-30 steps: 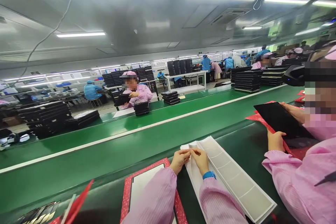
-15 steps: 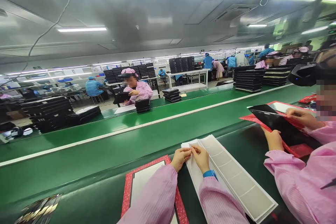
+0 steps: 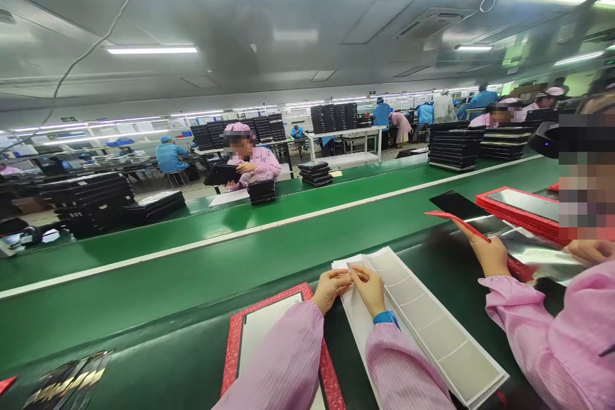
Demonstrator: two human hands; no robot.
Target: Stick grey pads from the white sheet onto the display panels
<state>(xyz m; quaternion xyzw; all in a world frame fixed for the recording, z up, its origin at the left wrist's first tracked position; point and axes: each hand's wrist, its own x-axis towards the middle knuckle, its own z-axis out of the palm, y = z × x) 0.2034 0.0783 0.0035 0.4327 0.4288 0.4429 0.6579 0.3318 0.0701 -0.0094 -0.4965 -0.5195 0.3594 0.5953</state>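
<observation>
My left hand (image 3: pixel 330 289) and my right hand (image 3: pixel 369 291) meet fingertip to fingertip over the far end of a white backing sheet (image 3: pixel 356 314). Both are closed in a pinch; whatever sits between the fingertips is too small or hidden to make out. Beside my right hand, a long sticker sheet (image 3: pixel 423 327) with a row of grey rectangular labels lies on top of other sheets. Left of these, partly under my left sleeve, lies a flat panel (image 3: pixel 262 330) with a white face, dark edging and a red foam border (image 3: pixel 234 339).
To the right, a co-worker's hand (image 3: pixel 490 255) holds red wrapping by a dark glossy panel; a stack of red-bordered panels (image 3: pixel 523 208) lies behind. Thin dark strips (image 3: pixel 70 381) lie at front left. Across the green conveyor (image 3: pixel 288 237) stand black stacks (image 3: pixel 454 147) and another seated worker.
My hands keep almost the same pinch and place. The co-worker on the right has shifted the dark panel and red wrapping, exposing the red-bordered stack. A red tip appears at the left edge.
</observation>
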